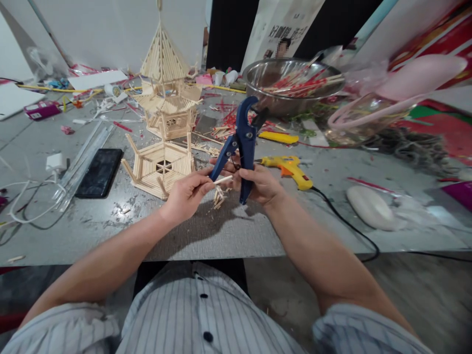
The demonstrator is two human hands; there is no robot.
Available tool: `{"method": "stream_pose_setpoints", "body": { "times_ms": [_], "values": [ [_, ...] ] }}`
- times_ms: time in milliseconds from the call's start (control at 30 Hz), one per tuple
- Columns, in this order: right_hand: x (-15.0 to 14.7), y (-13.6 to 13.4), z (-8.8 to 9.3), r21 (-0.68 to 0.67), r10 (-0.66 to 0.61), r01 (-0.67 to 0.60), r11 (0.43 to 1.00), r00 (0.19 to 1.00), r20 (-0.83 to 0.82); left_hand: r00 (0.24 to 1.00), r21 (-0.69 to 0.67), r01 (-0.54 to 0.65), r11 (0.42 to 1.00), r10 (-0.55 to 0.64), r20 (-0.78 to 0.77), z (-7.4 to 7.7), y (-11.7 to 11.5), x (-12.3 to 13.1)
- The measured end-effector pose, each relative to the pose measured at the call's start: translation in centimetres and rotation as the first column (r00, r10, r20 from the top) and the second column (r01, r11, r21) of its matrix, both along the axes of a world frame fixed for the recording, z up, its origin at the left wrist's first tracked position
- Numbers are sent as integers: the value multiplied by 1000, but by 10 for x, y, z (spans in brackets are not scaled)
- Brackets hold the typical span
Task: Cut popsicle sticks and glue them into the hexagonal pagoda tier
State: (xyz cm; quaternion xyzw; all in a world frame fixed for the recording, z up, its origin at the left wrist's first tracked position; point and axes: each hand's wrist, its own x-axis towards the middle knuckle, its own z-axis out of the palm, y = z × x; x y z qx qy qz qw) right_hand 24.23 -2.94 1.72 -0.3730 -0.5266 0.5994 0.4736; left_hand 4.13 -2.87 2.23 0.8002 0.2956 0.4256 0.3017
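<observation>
My right hand (262, 183) is wrapped round a handle of a blue pipe cutter (245, 135), held upright with its hooked jaw at the top. Pinched in my left hand (190, 192) is a short pale wooden stick (223, 180), its free end pointing right towards the cutter's handles. The cutter's other handle comes down beside my left fingertips; whether they touch it I cannot tell. Beneath my hands lies a small heap of cut stick pieces (218, 200). Just beyond my left hand sits a hexagonal stick base (147, 164) with short upright posts.
A pagoda model of sticks (165, 73) stands behind the base. To the right lie a yellow glue gun (289, 168) with a black cord, a yellow utility knife (279, 137) and a white computer mouse (372, 206). A metal bowl (258, 91) holds red-tipped sticks. A black phone (99, 173) lies left.
</observation>
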Motion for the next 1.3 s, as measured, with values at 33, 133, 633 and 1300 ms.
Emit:
{"method": "stream_pose_setpoints", "body": {
  "times_ms": [33,133,633,1300],
  "values": [
    [0,-2,0,19,39,-40,999,998,53,1000,3,6,1000,-6,7,0,-2,1],
    [-4,-8,4,101,48,-66,993,984,170,999,15,37,999,-37,27,-2,-5,4],
    [3,1,-5,652,-605,114,750,517,605,959,-148,-217,965,239,151,6,4,-5],
    [-11,-2,-5,586,-527,-99,805,335,781,966,-115,-250,961,256,39,6,10,-6]
  ]
}}
